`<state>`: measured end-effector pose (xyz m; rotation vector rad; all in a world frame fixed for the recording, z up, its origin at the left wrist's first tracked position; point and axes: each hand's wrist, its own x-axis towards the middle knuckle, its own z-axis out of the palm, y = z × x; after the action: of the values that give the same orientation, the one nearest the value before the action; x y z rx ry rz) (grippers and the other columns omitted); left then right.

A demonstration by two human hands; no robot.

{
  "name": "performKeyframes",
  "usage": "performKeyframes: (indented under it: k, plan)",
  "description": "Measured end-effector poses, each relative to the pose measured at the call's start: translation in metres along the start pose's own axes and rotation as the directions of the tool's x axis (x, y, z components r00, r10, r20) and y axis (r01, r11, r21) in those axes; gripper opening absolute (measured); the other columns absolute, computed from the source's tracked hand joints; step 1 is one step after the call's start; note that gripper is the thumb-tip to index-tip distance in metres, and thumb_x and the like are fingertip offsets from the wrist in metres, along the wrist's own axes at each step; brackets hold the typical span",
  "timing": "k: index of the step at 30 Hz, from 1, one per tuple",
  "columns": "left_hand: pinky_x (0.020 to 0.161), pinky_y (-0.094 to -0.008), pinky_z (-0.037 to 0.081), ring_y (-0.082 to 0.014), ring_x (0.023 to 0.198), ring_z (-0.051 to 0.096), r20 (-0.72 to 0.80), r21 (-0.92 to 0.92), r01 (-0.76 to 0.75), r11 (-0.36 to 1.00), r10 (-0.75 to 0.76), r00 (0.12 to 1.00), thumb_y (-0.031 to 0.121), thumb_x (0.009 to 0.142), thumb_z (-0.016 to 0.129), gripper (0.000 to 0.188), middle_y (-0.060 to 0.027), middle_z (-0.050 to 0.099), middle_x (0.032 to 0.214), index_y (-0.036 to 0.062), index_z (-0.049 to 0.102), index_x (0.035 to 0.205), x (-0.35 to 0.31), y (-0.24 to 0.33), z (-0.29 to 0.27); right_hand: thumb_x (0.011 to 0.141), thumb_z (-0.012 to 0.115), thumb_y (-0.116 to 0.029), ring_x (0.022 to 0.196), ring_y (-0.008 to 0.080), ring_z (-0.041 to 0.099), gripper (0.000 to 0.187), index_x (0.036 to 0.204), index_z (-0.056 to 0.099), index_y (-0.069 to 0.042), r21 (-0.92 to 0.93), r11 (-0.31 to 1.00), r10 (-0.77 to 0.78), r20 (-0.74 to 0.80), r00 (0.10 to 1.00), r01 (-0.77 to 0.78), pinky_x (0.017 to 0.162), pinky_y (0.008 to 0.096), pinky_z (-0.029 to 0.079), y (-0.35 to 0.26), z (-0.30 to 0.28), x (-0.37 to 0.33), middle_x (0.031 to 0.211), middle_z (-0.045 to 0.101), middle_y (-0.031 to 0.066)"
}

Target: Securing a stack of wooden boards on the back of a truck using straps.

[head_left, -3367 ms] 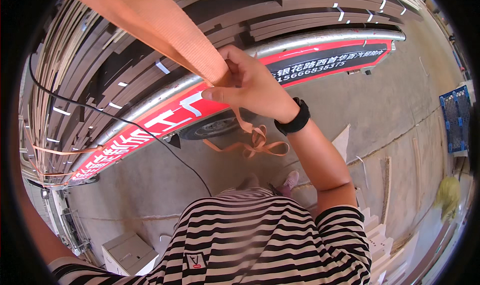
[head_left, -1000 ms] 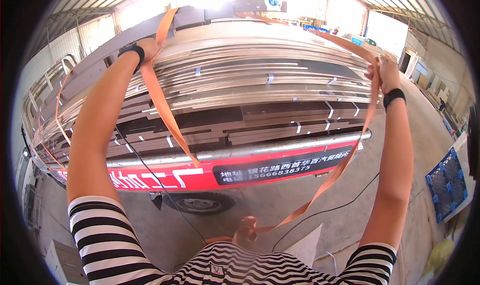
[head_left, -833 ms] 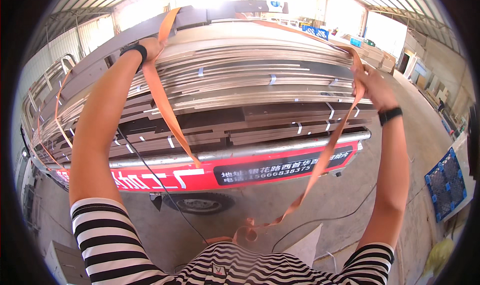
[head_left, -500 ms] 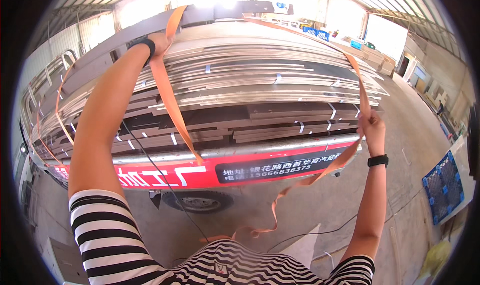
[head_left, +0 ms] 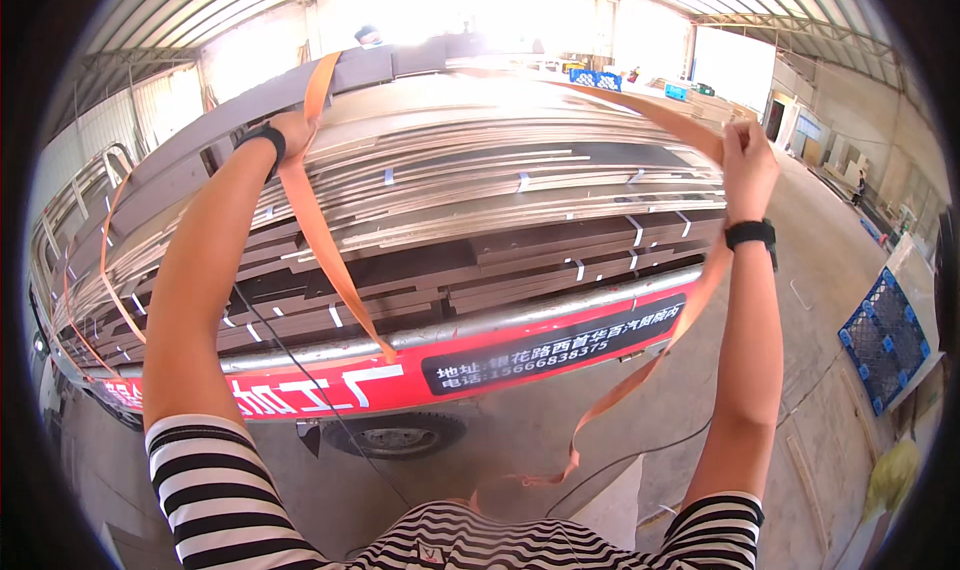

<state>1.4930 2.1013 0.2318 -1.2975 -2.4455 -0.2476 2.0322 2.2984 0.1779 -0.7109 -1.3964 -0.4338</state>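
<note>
LH (head_left: 293, 135) | orange strap (head_left: 323, 230) axis dn-R | RH (head_left: 750, 165) | strap tail (head_left: 703, 292) dn-L

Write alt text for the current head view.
A person's right hand grips an orange strap beside a stack of boards on a red-sided vehicle. The left hand touches another length of orange strap at the stack's upper left; the gripped strap hangs past the vehicle's side.

Black-and-white striped shirt (head_left: 500, 540), short sleeves (head_left: 215, 485), small chest patch (head_left: 431, 553), bare hands (head_left: 749, 175), black wristbands (head_left: 748, 234) (both wrists)
</note>
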Motion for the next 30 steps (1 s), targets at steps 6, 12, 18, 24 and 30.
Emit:
performKeyframes:
  k: [6, 12, 18, 24, 30]
  plan:
    - [0.085, -0.0429, 0.043, -0.0396, 0.090, 0.061, -0.045, 0.091, 0.011, 0.996, -0.007, 0.999, 0.049, 0.094, 0.029, 0.066, -0.0266, 0.063, 0.096, -0.0068, 0.065, 0.091, -0.006, -0.018, -0.001, 0.085, 0.064, -0.031, 0.058, 0.0199, 0.063, 0.031, 0.092, 0.056, -0.001, 0.189, 0.854, 0.307, 0.569, 0.763, -0.485, 0.052, 0.0323, 0.047, -0.106, -0.025, -0.038, 0.072, 0.064, 0.0114]
    - [0.086, -0.0432, 0.043, -0.0385, 0.092, 0.061, 0.069, 0.014, -0.036, 0.999, 0.035, 0.997, 0.048, 0.094, 0.030, 0.064, -0.0266, 0.063, 0.099, -0.0067, 0.064, 0.096, 0.004, -0.009, -0.006, 0.088, 0.061, -0.022, 0.070, 0.0139, 0.058, 0.024, 0.099, 0.056, -0.001, 0.334, 0.604, 0.337, 0.715, 0.612, -0.723, 0.063, 0.0267, 0.047, -0.049, -0.034, -0.222, 0.077, 0.061, 0.0065]
    - [0.092, -0.0467, 0.041, -0.0404, 0.101, 0.058, -0.205, 0.081, -0.186, 0.979, 0.199, 0.958, 0.047, 0.095, 0.029, 0.061, -0.0278, 0.060, 0.107, -0.0037, 0.047, 0.125, 0.043, -0.033, 0.043, 0.089, 0.056, -0.013, 0.086, 0.0157, 0.058, 0.023, 0.109, 0.051, -0.002, 0.110, 0.117, 0.256, 0.957, 0.137, -0.987, 0.073, 0.0297, 0.050, -0.013, -0.084, -0.416, 0.094, 0.058, 0.0059]
    - [0.081, -0.0488, 0.045, -0.0436, 0.091, 0.057, 0.086, 0.425, -0.394, 0.815, 0.397, 0.914, 0.036, 0.095, 0.028, 0.051, -0.0305, 0.058, 0.099, -0.0057, 0.050, 0.116, 0.143, -0.143, 0.061, 0.091, 0.053, -0.013, 0.101, 0.0202, 0.056, 0.028, 0.115, 0.047, -0.001, -0.147, 0.014, 0.194, 0.971, -0.141, -0.989, 0.082, 0.0353, 0.048, -0.048, -0.105, -0.465, 0.112, 0.055, 0.0107]
    - [0.090, -0.0459, 0.041, -0.0455, 0.103, 0.053, 0.029, 0.098, -0.278, 0.955, 0.277, 0.960, 0.040, 0.096, 0.026, 0.057, -0.0337, 0.056, 0.103, -0.0066, 0.053, 0.113, 0.121, -0.100, 0.064, 0.089, 0.054, -0.017, 0.066, 0.0140, 0.062, 0.017, 0.085, 0.058, -0.001, -0.070, 0.221, 0.313, 0.950, 0.003, -0.973, 0.061, 0.0279, 0.050, -0.074, -0.122, -0.504, 0.071, 0.062, 0.0058]
